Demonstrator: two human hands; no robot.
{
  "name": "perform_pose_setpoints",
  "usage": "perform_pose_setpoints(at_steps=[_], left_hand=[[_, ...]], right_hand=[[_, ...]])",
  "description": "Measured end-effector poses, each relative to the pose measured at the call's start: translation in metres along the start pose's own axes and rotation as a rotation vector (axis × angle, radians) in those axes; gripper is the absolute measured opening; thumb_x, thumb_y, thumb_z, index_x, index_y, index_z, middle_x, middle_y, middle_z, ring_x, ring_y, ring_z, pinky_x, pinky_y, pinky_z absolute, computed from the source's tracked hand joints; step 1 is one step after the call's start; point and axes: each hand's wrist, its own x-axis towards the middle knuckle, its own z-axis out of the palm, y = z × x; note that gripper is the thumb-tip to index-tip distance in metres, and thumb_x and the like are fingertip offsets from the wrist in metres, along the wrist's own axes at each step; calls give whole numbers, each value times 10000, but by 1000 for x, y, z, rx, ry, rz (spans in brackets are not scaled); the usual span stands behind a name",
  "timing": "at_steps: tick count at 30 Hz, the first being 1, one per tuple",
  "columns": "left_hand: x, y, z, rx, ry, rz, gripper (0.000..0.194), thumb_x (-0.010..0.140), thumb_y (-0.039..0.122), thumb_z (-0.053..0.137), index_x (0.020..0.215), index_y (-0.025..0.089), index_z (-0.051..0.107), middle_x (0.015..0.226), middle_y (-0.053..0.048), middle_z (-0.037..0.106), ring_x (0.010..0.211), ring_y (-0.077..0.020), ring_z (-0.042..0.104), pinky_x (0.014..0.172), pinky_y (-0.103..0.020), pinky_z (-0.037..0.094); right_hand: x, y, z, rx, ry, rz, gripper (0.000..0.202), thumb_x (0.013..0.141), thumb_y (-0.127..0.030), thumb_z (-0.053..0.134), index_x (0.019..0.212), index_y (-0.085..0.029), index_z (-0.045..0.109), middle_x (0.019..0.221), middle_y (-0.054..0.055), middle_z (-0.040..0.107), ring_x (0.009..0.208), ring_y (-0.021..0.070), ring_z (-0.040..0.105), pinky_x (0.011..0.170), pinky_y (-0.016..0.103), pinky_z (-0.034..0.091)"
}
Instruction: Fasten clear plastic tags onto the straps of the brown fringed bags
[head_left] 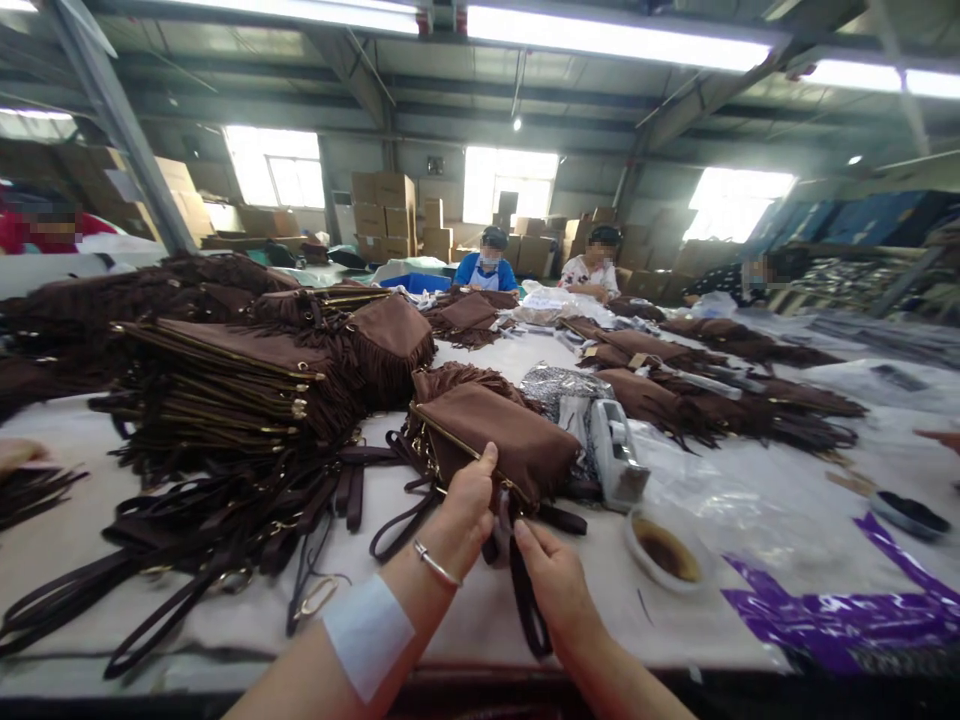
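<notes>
A brown pouch with a gold zipper lies in front of me, on top of other fringed pouches. My left hand grips its lower corner by the zipper end, thumb on the leather. Just to the right, my right hand pinches a dark wrist strap that hangs in a loop below the pouch. Some fingertips of both hands are hidden behind the strap and pouch. On the left stands a tall stack of brown pouches, with many dark straps spread in front of it.
Right of the pouch are a tape dispenser, a round dish with brown contents, clear plastic and purple packaging. More pouches lie behind. People sit across the table; another person's hand shows at the left edge.
</notes>
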Motion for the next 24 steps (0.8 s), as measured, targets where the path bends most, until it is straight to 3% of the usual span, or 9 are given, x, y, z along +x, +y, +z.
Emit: perform_pose_setpoints(at_steps=[3,10,15,19,22,24], left_hand=[[-2,-13,4,34,-23,25,348,806,466,672,881,127,666,849,-104,718,784,-204,675,780,-339,548],[-5,-34,0,101,-102,-4,392,702,489,756,747,118,636,763,-83,695,726,-195,656,698,-309,533],[0,-32,-3,174,-6,-26,350,733,459,737,764,127,633,744,-76,697,686,-193,659,641,-302,518],[2,-21,1,166,42,-100,222,822,369,659,799,151,623,763,-81,715,713,-214,685,642,-327,535],[3,-9,0,134,-16,-79,193,838,343,646,830,152,625,807,-85,726,745,-216,697,689,-342,555],[5,2,-4,113,-65,-57,195,827,331,666,884,148,634,875,-91,733,758,-211,700,730,-356,565]], right_hand=[[10,-5,2,-23,3,-41,475,798,-527,607,1074,-155,713,1044,87,732,989,269,640,883,346,476],[29,5,-3,-223,144,-4,434,841,-542,501,680,-168,651,664,67,699,633,210,622,565,279,441],[22,14,-18,-248,17,76,445,881,-510,389,570,-220,520,463,-10,556,394,144,499,427,256,363],[18,14,-32,-264,-15,87,466,881,-548,386,584,-218,526,498,-3,576,444,149,518,435,249,371],[15,11,-40,-256,-104,-1,481,869,-595,423,660,-197,593,606,16,637,556,172,575,508,260,420],[14,11,-45,-278,-73,-66,479,872,-590,440,699,-186,631,668,32,662,655,195,601,607,281,452]])
